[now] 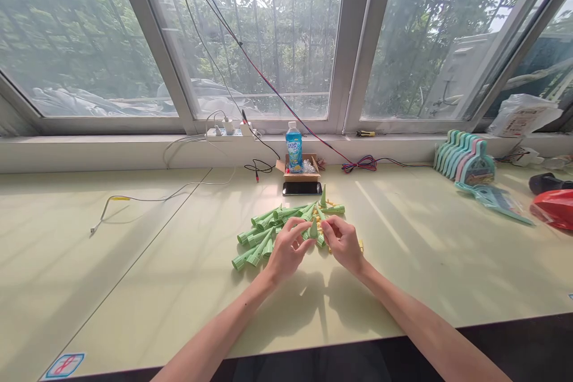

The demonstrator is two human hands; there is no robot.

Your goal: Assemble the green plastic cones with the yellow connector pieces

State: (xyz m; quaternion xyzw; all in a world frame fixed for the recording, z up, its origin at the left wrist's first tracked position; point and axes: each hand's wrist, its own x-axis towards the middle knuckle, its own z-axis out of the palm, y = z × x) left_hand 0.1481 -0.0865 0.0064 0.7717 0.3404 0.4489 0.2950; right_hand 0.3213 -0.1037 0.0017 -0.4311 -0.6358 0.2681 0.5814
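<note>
My left hand (289, 250) pinches a small green plastic cone (314, 229) between thumb and fingers, its point upward. Close beside it on the right, my right hand (344, 243) has its thumb and fingertips pressed together. A slim green tip shows by those fingers, but I cannot tell whether it is held or lies behind. Under and beyond both hands is a pile of green cone-shaped pieces (258, 248), partly hidden by my left hand. Small yellow pieces (361, 245) lie among and beside them on the right.
Behind the pile are a phone (302, 188) and a small cardboard box (302, 178) with a blue-liquid bottle (293, 149). A cable (152, 198) crosses the pale table (147, 286) on the left. Pastel plastic tools (465, 158) and a red object (554, 209) sit right.
</note>
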